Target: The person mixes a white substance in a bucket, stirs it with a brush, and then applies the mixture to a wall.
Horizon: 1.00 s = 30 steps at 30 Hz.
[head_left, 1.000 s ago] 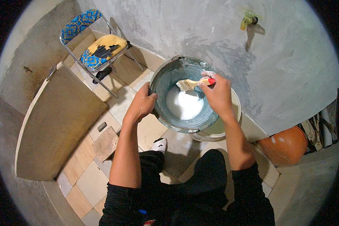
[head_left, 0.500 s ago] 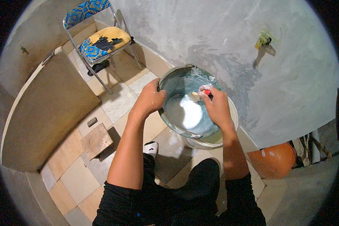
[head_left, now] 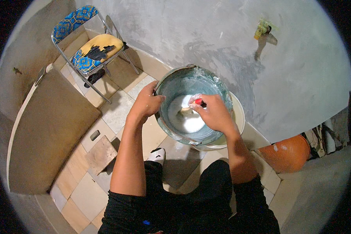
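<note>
A worn blue-green bucket (head_left: 168,117), its inner wall streaked with white, tilts toward me in front of my knees. White liquid (head_left: 189,124) pools at its bottom. My left hand (head_left: 147,100) is closed on the bucket's left rim, thumb inside. Inside the bucket, my right hand (head_left: 210,111) pinches a paintbrush (head_left: 199,101) with a red handle end. Its pale head is down at the white liquid, partly covered by my fingers. White smears mark the right fingertips. Under and behind the blue-green bucket stands a white bucket (head_left: 238,117), mostly hidden.
A folding chair (head_left: 93,52) with a torn seat stands far left, beyond a low curved wall (head_left: 50,136). A small square stool (head_left: 101,154) sits on the tiled floor. On the grey wall is a tap (head_left: 262,29). An orange bucket (head_left: 286,153) lies at the right.
My right hand has moved left and lower into the bucket, bringing the brush head to the white liquid. My left hand stays on the rim, and the view has shifted slightly.
</note>
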Tool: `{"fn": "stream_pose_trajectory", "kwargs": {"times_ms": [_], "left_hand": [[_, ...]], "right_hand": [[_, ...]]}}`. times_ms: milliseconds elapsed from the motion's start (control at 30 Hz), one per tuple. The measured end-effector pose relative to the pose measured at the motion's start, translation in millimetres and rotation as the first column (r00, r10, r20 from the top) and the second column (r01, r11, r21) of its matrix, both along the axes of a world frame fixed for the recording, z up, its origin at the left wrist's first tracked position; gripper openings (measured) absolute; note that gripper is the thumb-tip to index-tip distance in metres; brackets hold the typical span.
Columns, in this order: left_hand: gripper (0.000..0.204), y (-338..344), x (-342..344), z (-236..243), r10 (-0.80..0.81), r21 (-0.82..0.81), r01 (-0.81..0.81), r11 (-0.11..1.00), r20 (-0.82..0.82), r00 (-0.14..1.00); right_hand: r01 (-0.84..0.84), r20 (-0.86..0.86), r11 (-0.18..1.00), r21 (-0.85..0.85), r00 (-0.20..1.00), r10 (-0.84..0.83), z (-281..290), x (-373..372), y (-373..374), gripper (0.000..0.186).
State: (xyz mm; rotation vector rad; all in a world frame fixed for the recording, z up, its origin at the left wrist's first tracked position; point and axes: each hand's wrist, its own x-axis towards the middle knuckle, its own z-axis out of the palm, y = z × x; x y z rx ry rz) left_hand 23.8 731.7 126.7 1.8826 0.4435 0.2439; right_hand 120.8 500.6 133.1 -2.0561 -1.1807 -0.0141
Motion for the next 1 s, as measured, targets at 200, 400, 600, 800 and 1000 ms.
{"fn": "stream_pose_trajectory", "kwargs": {"times_ms": [200,400,600,800,1000], "left_hand": [[0.051,-4.3,4.3,0.9,0.005,-0.082,0.000,0.997,0.060,0.998],[0.048,-4.6,4.7,2.4,-0.025,-0.174,0.046,0.984,0.121,0.992],[0.051,-15.0,5.9,8.9,-0.056,-0.176,0.085,0.981,0.161,0.985],[0.056,-19.1,-3.1,21.2,-0.077,-0.222,0.110,0.969,0.151,0.986],[0.057,-29.6,-5.1,31.0,-0.109,-0.231,0.149,0.962,0.177,0.978]], "right_hand": [[0.077,-0.008,0.997,0.009,0.997,-0.077,19.4,1.5,5.7,0.018],[-0.063,0.085,0.998,-0.003,0.994,0.063,4.7,-7.2,10.2,0.018],[0.177,0.004,0.968,0.179,0.983,-0.181,6.2,-2.5,-6.7,0.015],[-0.090,-0.031,0.992,0.085,0.995,0.093,9.9,-15.7,-7.7,0.016],[0.144,0.071,0.965,0.221,0.984,-0.163,2.5,-12.3,-13.8,0.014]]}}
